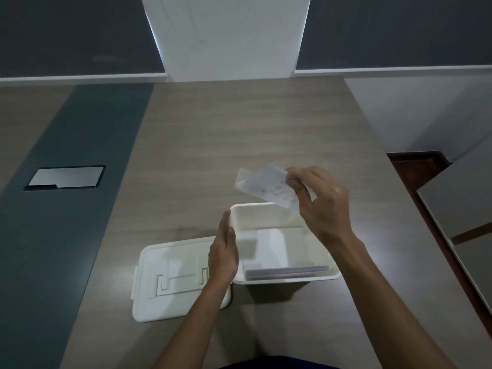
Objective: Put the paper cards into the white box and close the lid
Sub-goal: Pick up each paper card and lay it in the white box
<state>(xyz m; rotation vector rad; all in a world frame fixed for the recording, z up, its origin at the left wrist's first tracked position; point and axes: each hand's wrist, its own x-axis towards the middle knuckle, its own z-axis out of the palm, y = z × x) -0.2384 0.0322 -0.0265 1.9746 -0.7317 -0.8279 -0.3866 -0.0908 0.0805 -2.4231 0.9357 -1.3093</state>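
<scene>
The white box stands open on the table in front of me. Several paper cards lean inside it against the near wall, and another white sheet lies on its floor. My right hand pinches a blurred white paper card above the box's far right corner. Another card shows behind it; whether it lies on the table I cannot tell. My left hand rests flat, fingers together, against the box's left wall. The white lid lies to the left of the box, partly under my left wrist.
The wooden table has a dark strip on the left with a grey cable hatch. The table's right edge runs close to the box, with a lower grey surface beyond it. A white pillar rises at the far edge.
</scene>
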